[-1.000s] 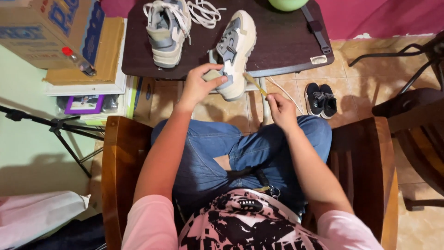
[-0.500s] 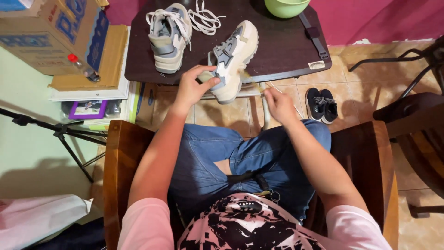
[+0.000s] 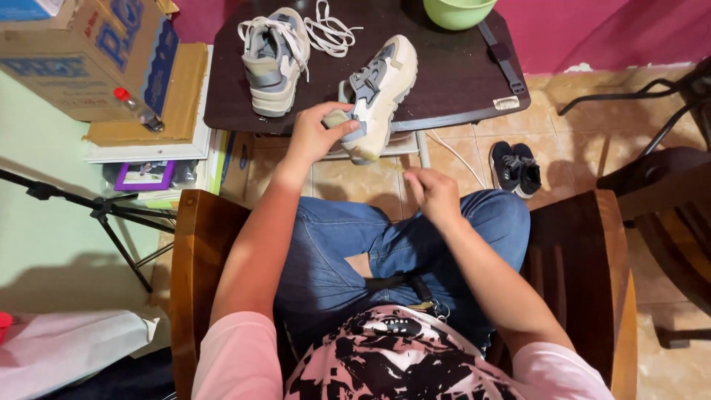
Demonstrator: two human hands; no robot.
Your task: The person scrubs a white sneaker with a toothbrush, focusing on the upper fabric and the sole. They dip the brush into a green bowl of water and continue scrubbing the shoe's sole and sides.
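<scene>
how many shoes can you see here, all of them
4. A laced sneaker stands on the dark table; the left hand holds an unlaced sneaker at its edge; two small dark shoes sit on the floor. Others may be hidden.

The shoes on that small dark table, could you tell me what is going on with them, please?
A person seated in a wooden chair is working on a cream and grey sneaker at the front edge of the dark table. The left hand grips its heel end. The right hand is closed above the lap, apart from the shoe; what it pinches is too small to tell. A second sneaker stands further left on the table, with a loose white lace beside it.
</scene>
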